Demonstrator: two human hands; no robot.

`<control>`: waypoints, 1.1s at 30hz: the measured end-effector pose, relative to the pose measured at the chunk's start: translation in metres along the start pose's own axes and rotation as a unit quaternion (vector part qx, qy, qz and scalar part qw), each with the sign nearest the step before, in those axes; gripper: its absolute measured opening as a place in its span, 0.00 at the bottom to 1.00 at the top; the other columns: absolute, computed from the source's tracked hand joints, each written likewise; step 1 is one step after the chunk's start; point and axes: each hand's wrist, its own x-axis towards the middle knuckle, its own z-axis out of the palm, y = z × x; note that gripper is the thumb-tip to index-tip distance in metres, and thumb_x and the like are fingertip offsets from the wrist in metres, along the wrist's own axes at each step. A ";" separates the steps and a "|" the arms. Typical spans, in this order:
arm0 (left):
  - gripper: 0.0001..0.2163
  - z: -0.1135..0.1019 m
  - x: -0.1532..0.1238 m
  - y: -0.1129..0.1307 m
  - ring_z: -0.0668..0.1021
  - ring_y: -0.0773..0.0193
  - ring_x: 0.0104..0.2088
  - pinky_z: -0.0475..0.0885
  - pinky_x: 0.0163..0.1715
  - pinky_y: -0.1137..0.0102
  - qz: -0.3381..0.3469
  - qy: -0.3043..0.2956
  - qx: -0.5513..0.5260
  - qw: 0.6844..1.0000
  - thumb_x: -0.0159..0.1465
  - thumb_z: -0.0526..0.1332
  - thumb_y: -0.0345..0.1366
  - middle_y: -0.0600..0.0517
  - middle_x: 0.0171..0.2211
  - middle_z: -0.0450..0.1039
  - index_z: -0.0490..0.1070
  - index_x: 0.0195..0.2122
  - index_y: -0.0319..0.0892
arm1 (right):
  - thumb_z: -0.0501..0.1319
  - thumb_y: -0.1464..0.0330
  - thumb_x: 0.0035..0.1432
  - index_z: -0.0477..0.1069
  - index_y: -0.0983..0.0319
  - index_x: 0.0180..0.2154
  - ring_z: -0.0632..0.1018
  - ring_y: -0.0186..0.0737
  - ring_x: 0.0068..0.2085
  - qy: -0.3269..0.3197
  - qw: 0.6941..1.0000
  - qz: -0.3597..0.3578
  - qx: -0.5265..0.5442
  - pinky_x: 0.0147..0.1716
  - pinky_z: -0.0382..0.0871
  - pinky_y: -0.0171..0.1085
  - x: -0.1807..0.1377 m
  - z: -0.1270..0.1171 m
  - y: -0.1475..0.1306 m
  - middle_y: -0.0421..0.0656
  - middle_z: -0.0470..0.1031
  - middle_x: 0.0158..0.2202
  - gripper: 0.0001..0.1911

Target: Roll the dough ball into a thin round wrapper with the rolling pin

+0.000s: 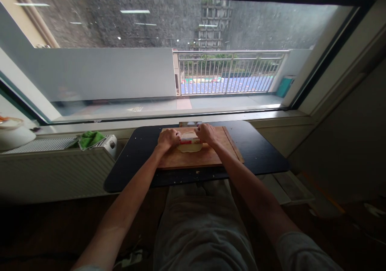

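My left hand [169,137] and my right hand [206,133] are closed around the two ends of a rolling pin [189,140]. Its middle shows between my fists as a pale cylinder with a red and white label. Under the pin lies a flat sheet of pale dough [190,148], its near edge rounded and uneven. The dough rests on a wooden cutting board [208,158], and both forearms reach over the board's near side. My fingers hide the ends of the pin.
The board lies on a black table [259,154] with crumbs near its front edge. Behind it is a small printed item [190,124], partly hidden. A radiator [60,164] at left carries a green cloth [90,139] and a white pot [15,134]. A window sill [144,123] runs behind.
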 end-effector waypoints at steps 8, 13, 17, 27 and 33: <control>0.25 0.003 -0.014 0.004 0.85 0.44 0.50 0.78 0.51 0.59 -0.006 0.016 0.008 1.000 0.72 0.50 0.45 0.37 0.47 0.85 0.88 0.45 0.41 | 0.54 0.58 0.73 0.85 0.65 0.46 0.85 0.51 0.47 -0.034 0.999 0.014 -0.019 0.45 0.71 0.38 -0.014 -0.004 -0.005 0.59 0.86 0.45 0.24; 0.24 0.002 -0.026 0.005 0.85 0.45 0.50 0.78 0.51 0.60 -0.003 0.023 0.013 1.000 0.72 0.51 0.45 0.38 0.46 0.85 0.88 0.44 0.43 | 0.53 0.59 0.74 0.86 0.65 0.44 0.85 0.51 0.48 -0.001 0.999 -0.008 -0.044 0.47 0.71 0.38 -0.043 -0.007 -0.011 0.59 0.86 0.46 0.24; 0.24 0.001 -0.034 0.006 0.86 0.46 0.50 0.78 0.51 0.61 0.006 0.026 0.019 0.999 0.72 0.51 0.46 0.39 0.46 0.86 0.88 0.45 0.43 | 0.53 0.60 0.73 0.86 0.64 0.46 0.85 0.51 0.48 -0.007 0.998 0.000 -0.059 0.47 0.71 0.39 -0.059 -0.010 -0.015 0.58 0.86 0.46 0.24; 0.25 0.001 -0.020 0.006 0.85 0.46 0.49 0.77 0.52 0.59 0.002 0.026 0.003 1.000 0.74 0.48 0.43 0.37 0.46 0.85 0.87 0.44 0.40 | 0.54 0.60 0.73 0.86 0.66 0.45 0.85 0.52 0.49 0.001 0.999 -0.007 -0.031 0.49 0.70 0.38 -0.040 -0.011 -0.012 0.61 0.86 0.47 0.24; 0.24 0.003 0.002 0.006 0.86 0.47 0.48 0.77 0.52 0.61 -0.004 0.042 -0.004 0.999 0.73 0.49 0.42 0.37 0.44 0.85 0.87 0.44 0.40 | 0.54 0.60 0.73 0.85 0.65 0.44 0.86 0.52 0.46 0.000 1.000 0.008 -0.030 0.45 0.71 0.38 -0.016 -0.011 -0.008 0.60 0.86 0.45 0.23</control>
